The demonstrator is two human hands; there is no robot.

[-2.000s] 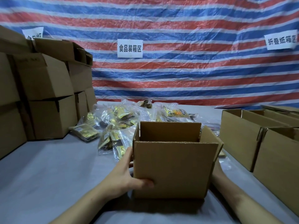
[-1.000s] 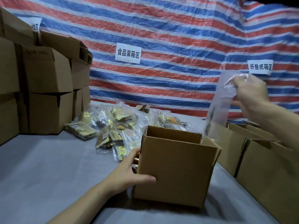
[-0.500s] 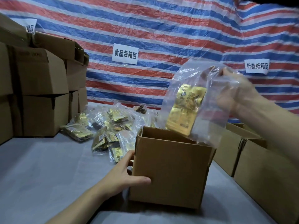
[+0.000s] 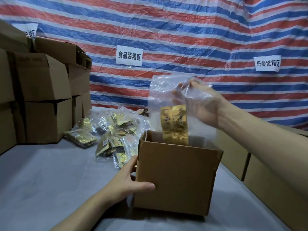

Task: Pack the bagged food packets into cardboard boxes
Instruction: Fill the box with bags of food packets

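Now your right hand [image 4: 203, 104] pinches the top of a clear bagged packet [image 4: 173, 124], whose lower end dips into the open box [image 4: 180, 177]. Your left hand [image 4: 130, 182] grips that box's left corner. Behind the box a pile of packets [image 4: 113, 130] lies unpacked, so most of the work probably remains.

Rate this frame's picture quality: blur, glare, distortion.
Head view: the right hand, the clear bag it pinches and the gold packet inside are motion-blurred; the open cardboard box and left hand are sharp; pale glare streaks the bag; wide-angle distortion tilts the stacked boxes at the left edge.
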